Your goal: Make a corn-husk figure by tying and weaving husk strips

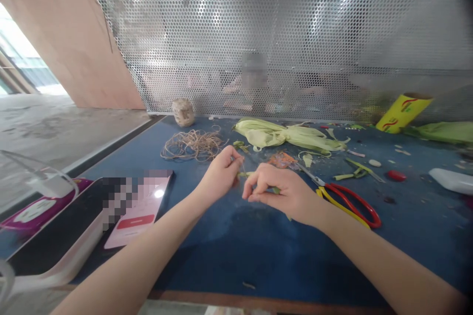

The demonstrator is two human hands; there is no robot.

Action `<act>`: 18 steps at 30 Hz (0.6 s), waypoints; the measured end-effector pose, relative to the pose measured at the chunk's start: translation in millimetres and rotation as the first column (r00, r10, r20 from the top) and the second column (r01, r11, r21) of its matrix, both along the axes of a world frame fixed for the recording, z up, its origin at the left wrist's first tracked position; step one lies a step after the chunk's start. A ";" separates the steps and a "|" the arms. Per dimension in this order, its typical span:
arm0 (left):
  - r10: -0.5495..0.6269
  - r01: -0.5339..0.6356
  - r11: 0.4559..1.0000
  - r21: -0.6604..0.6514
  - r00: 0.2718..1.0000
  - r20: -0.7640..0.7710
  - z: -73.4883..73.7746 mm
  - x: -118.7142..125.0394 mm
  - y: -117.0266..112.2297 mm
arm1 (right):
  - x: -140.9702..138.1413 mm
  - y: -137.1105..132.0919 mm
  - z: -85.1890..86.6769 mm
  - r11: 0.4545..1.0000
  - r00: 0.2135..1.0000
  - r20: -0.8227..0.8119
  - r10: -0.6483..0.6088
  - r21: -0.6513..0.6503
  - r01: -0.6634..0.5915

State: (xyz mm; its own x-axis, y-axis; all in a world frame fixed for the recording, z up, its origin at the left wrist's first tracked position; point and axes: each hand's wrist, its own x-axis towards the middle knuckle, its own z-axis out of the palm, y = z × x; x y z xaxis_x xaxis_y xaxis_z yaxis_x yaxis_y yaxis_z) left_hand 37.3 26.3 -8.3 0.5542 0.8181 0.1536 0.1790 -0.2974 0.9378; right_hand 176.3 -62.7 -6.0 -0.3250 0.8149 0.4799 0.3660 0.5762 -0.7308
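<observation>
My left hand (220,174) and my right hand (281,191) meet at the middle of the blue table (258,251). Both are closed in a pinch on a thin green leaf strip (247,175) held between them. Part of the strip is hidden under my right fingers. Red-and-yellow scissors (343,195) lie just right of my right hand, blades pointing to the back left. A bundle of pale green leaves (284,135) lies behind my hands. A loose tangle of tan twine (192,145) sits behind my left hand.
A twine ball (183,111) stands at the foot of a perforated metal screen (281,44); a person sits behind it. A tablet (92,216) on a stand is at the left. A yellow roll (402,112), a white bottle (451,180), a red cap (395,175) and leaf scraps lie right.
</observation>
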 end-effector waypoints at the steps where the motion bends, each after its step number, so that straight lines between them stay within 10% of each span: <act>1: 0.017 -0.017 1.000 0.022 1.000 0.000 -0.4 -0.3 0.7 | -1.0 0.7 0.3 0.996 0.996 -0.084 -0.005 -0.087 -0.003; 9: 0.078 -0.051 0.966 0.254 0.992 -0.097 -0.3 -6.9 -8.3 | -7.5 9.3 -2.6 0.899 0.828 -0.440 -0.348 -0.408 0.161; 18: 0.192 -0.044 0.788 0.614 0.965 -0.176 2.7 -8.3 -12.1 | -0.8 8.7 -3.1 0.836 0.804 -0.333 -0.493 -0.436 0.333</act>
State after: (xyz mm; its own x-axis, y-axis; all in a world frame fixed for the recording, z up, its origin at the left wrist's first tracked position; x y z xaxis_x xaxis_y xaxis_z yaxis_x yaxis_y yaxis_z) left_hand 29.0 14.2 -5.6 0.5384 0.6611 0.5226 0.4267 -0.7486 0.5074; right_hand 175.6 -53.9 -9.1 0.2469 0.9566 0.1545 0.1249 0.1267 -0.9840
